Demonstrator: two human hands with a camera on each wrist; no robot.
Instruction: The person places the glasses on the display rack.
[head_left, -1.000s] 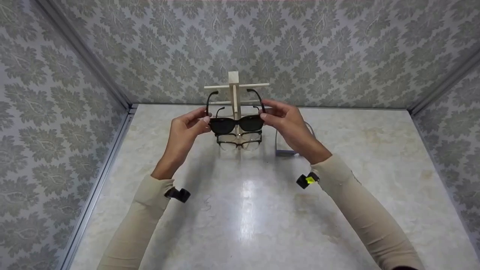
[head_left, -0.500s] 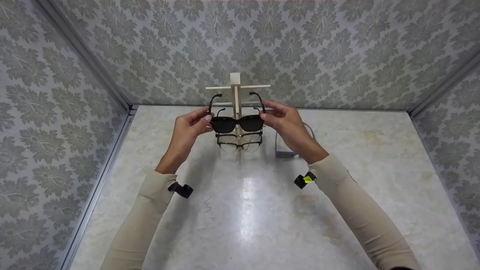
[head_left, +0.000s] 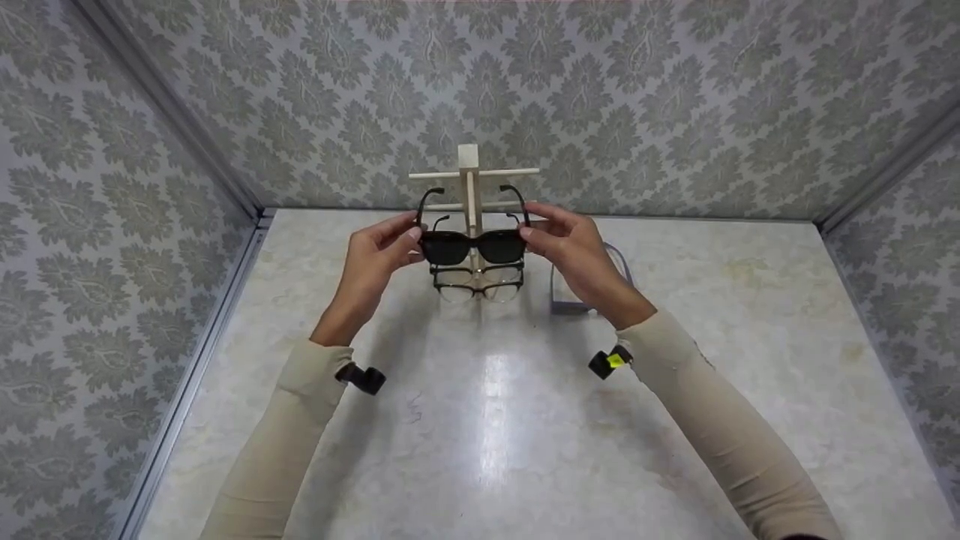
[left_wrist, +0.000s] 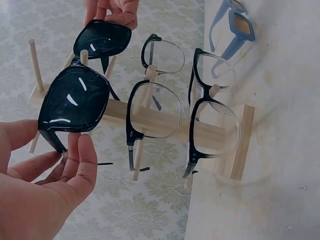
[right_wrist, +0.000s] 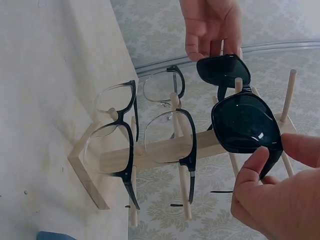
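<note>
Black sunglasses [head_left: 446, 249] with dark lenses are held between my two hands at the wooden glasses stand [head_left: 468, 156]. My left hand [head_left: 367, 259] pinches them by the left hinge and temple, thumb in front and fingers behind. On the opposite side my right hand [head_left: 581, 247] pinches the right hinge end the same way. In the left wrist view a peg tip [left_wrist: 84, 54] shows right at the sunglasses' bridge. Below them on the stand hang half-rim eyeglasses [left_wrist: 131, 112], and under those sits a second, dark-topped pair of eyeglasses [left_wrist: 193, 135].
Blue-framed glasses [left_wrist: 243, 34] lie on the marbled table [head_left: 487, 420] to the right of the stand, partly behind my right hand in the head view. A bare crossbar [head_left: 510, 172] tops the stand. Patterned wall panels [head_left: 487, 90] rise close behind it.
The sunglasses have come down slightly at the stand, and my left hand has shifted a little to the right. Over the last half second both hands stay nearly still, with their grips kept.
</note>
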